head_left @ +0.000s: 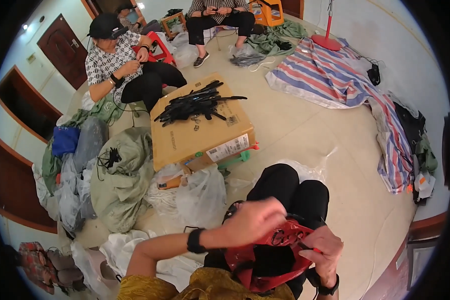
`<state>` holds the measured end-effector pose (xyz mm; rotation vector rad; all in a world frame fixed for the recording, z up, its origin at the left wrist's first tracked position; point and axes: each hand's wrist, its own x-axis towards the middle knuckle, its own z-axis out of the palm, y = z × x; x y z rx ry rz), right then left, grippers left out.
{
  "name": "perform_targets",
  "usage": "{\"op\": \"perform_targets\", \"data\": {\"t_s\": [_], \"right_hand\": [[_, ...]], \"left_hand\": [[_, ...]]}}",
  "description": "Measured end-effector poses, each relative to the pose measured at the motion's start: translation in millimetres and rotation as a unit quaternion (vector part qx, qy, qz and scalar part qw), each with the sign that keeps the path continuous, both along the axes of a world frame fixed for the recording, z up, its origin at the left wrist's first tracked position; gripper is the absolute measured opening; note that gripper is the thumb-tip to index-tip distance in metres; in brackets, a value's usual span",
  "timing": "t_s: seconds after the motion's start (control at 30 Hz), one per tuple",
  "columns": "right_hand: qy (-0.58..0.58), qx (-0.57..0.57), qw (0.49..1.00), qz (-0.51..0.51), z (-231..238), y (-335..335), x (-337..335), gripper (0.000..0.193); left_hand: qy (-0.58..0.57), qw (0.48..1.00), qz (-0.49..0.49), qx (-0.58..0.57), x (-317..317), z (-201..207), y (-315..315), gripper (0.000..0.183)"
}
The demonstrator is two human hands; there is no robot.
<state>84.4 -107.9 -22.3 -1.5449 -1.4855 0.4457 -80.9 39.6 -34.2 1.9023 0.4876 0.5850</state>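
Observation:
A shiny red plastic bag (pixel 280 280) lies open across my lap, with black material (pixel 272 261) inside and thin black loops near its far rim. My left hand (pixel 252 220) is over the bag's left far edge, its fingers bent and smeared by motion, so I cannot tell what it holds. At the bag's right side, my right hand (pixel 324 248) is closed, thumb against fingers, on something small and dark that I cannot make out. Both my wrists wear black bands.
Ahead stands a cardboard box (pixel 205 132) topped by a pile of black strips (pixel 197 104). Left of it is a large grey-green sack (pixel 122 180); clear plastic bags (pixel 202 195) lie nearer. A striped sheet (pixel 325 75) covers floor at right. Seated people (pixel 117 65) work with their hands beyond.

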Motion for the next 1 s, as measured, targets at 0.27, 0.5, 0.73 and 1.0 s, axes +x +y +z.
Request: {"op": "perform_targets", "data": {"t_s": [0.27, 0.5, 0.73, 1.0], "right_hand": [[0.099, -0.048, 0.992, -0.059, -11, -6, 1, 0.021], [0.138, -0.117, 0.981, -0.066, 0, -6, -2, 0.019], [0.152, -0.159, 0.975, -0.028, -5, -12, 8, 0.017], [0.165, -0.155, 0.974, -0.027, -7, -12, 6, 0.017]], "left_hand": [[0.148, 0.88, 0.307, 0.33, -78, -77, 217, 0.01], [0.291, 0.82, 0.252, 0.423, -90, -105, 271, 0.017], [0.282, 0.827, 0.215, 0.435, -95, -130, 295, 0.018], [0.274, 0.911, 0.259, 0.169, -100, -124, 299, 0.006]]}}
